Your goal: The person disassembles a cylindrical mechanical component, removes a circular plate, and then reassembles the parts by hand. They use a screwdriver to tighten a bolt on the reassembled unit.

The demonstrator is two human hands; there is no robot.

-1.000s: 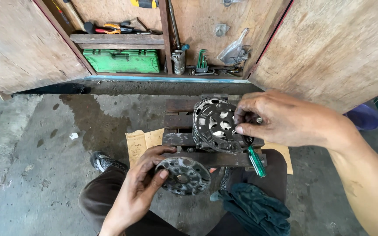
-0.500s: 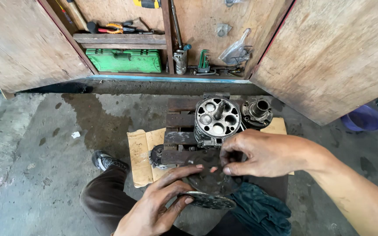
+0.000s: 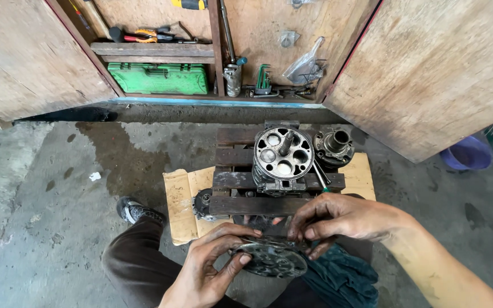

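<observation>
both hands now meet on the round metal plate point(image 3: 274, 256), held low over the person's lap, just in front of the wooden block stand point(image 3: 258, 204). a sec ago the right hand was up on the cylinder body w/ a second plate on top; half a sec ago it had dropped to the stand's front edge. since then it has come down to the plate, and the cylinder body stands uncovered.

left hand point(image 3: 209, 272): palm up under the plate's left rim, fingers curled round the edge, thumb on top, gripping it. right hand point(image 3: 346, 219): reaching in from the right, wrist bent, fingertips point(image 3: 303, 232) pinched narrow on the plate's far rim. a dark teal rag point(image 3: 340, 279) lies on the lap just right of the plate, under the right forearm.

beyond the hands, the cylinder body point(image 3: 282, 155) sits upright on the stand, bores and centre shaft facing up. a smaller flanged hub point(image 3: 334, 145) stands just to its right. cardboard point(image 3: 181, 199) lies under the stand. far back, open wooden cabinet w/ a green toolbox point(image 3: 158, 78).
</observation>
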